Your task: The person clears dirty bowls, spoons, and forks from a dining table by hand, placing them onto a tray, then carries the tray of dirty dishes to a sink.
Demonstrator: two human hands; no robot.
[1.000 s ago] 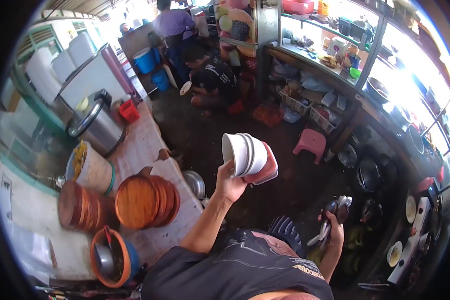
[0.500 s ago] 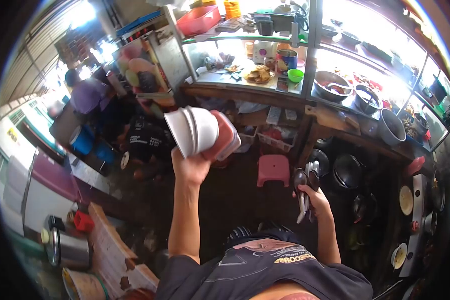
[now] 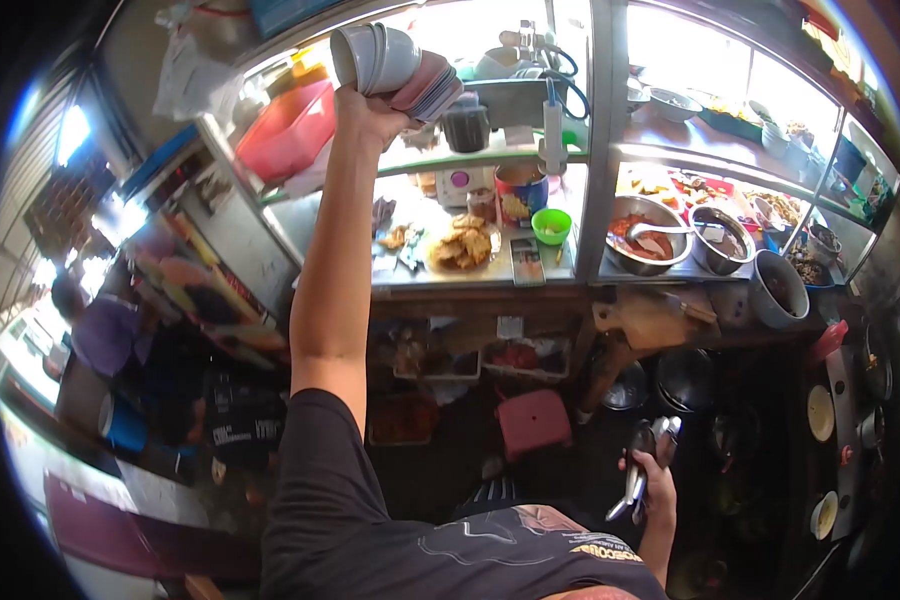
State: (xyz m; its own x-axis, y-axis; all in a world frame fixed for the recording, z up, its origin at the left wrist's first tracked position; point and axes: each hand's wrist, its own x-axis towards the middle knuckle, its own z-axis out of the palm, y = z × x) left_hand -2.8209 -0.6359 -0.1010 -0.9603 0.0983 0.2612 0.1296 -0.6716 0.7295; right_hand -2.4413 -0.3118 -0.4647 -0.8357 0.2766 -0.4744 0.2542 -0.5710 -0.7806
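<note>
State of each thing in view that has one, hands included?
Left hand, raised, holding bowls and dishes
White bowls, nested, tipped sideways
Pink dishes, stacked
Right hand, closed around utensils
Metal utensils, bunched
Steel bowl, upright, food and spoon inside
Green bowl, upright
Pink stool, standing on the floor

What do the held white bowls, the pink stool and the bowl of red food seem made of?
The white bowls look smooth, with a soft shine: ceramic or hard plastic, perhaps. The pink stool is probably matte plastic, by its even colour and rounded corners. The bowl of red food looks like polished metal, from its silvery, shiny wall.
</note>
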